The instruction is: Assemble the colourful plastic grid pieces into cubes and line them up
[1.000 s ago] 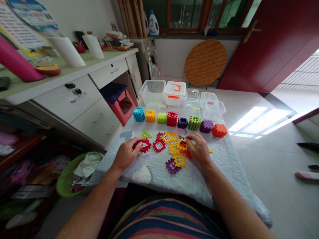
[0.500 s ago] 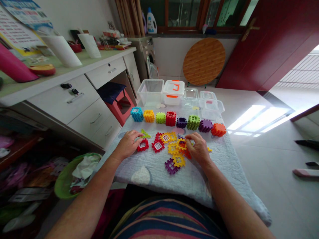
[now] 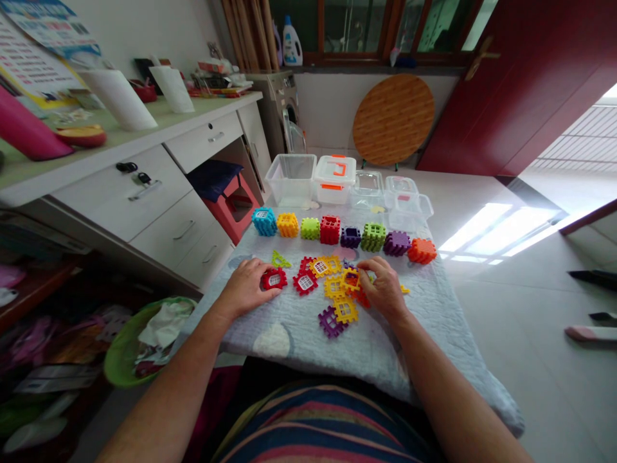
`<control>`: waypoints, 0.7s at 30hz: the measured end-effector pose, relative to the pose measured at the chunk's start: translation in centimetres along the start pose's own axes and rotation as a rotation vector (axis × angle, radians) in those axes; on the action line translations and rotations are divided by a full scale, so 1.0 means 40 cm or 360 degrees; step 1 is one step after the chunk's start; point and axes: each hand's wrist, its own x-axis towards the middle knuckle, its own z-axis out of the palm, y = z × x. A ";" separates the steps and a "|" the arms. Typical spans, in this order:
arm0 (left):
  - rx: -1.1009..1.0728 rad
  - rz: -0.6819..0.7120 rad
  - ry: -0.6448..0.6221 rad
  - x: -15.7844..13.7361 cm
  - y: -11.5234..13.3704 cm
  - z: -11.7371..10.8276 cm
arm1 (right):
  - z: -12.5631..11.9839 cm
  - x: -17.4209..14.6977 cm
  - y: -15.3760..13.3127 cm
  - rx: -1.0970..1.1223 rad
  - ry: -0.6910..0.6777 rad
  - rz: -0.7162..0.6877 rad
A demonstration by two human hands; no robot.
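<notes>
My left hand [image 3: 247,286] is closed around the edges of a red toy building tile [image 3: 274,279] with a white window, thumb on the near side. Just beyond it lies a green triangular piece [image 3: 280,259]. My right hand [image 3: 383,287] pinches the edge of a yellow building tile [image 3: 350,279], its fingertips partly hidden. Around that tile are more yellow tiles [image 3: 346,310], orange ones partly under the right hand, and a purple tile [image 3: 332,321]. Between the hands, another red window tile [image 3: 305,282] lies near a yellow window tile [image 3: 320,267].
Behind the loose pieces runs a row of tile stacks sorted by colour, from a blue stack [image 3: 265,221] to an orange stack [image 3: 422,251]. Clear plastic boxes [image 3: 291,183] stand at the table's far edge. A red stool [image 3: 236,206] is beyond the table's left side.
My left hand has drawn back from the green triangular piece and come down around the red window tile. My right hand stays at the yellow tile, almost unmoved.
</notes>
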 end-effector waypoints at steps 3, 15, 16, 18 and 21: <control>0.0039 -0.0001 0.0015 0.000 0.001 0.002 | 0.001 0.001 -0.001 -0.0005 -0.0006 -0.0010; 0.0026 0.0060 -0.0107 0.034 0.010 -0.017 | 0.003 0.000 0.005 -0.0002 -0.0013 -0.0011; 0.0022 0.0067 -0.0112 0.036 0.009 -0.016 | 0.004 0.000 0.005 -0.0001 -0.0014 -0.0012; 0.0033 0.0088 -0.0117 0.037 0.007 -0.011 | 0.004 0.000 0.006 0.0002 -0.0018 -0.0018; 0.0078 0.0131 -0.0081 0.032 0.010 -0.011 | 0.003 -0.001 0.007 -0.0001 -0.0021 -0.0013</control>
